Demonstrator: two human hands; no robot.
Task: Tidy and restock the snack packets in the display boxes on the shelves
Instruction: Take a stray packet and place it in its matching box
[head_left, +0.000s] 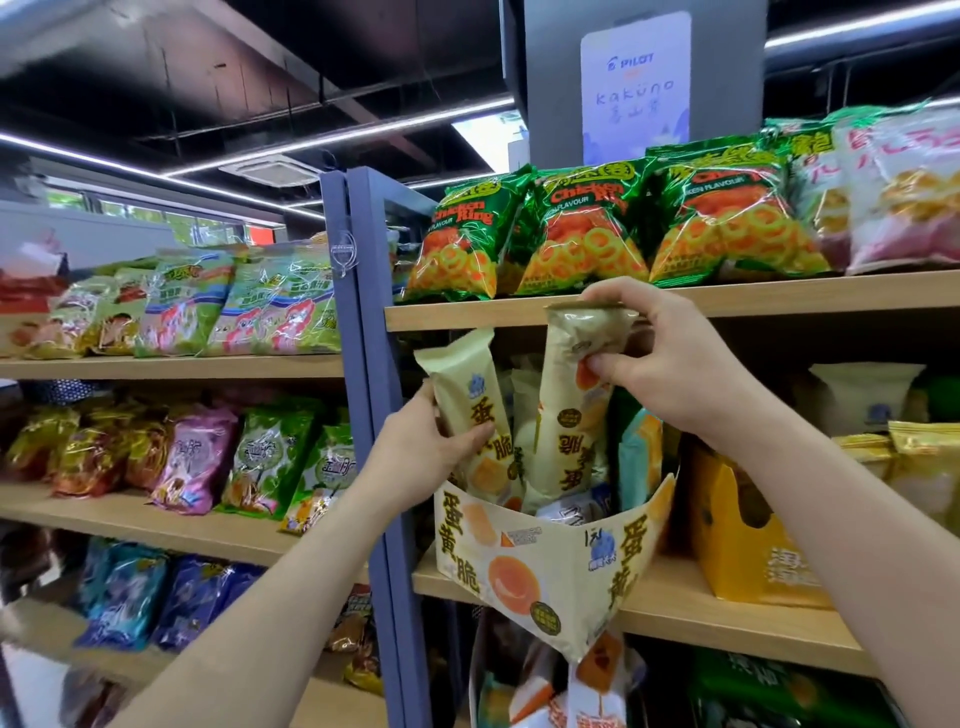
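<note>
Head, packet (467, 395) in left grip (426, 447), second packet (574, 426) in right grip (670, 358)

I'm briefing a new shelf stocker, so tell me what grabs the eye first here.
At centre, over the cream display box on the middle shelf, the left hand grips a cream packet and the right hand pinches a second packet, its print upside down. Above them, green Chicken Ring bags line the top shelf.
</note>
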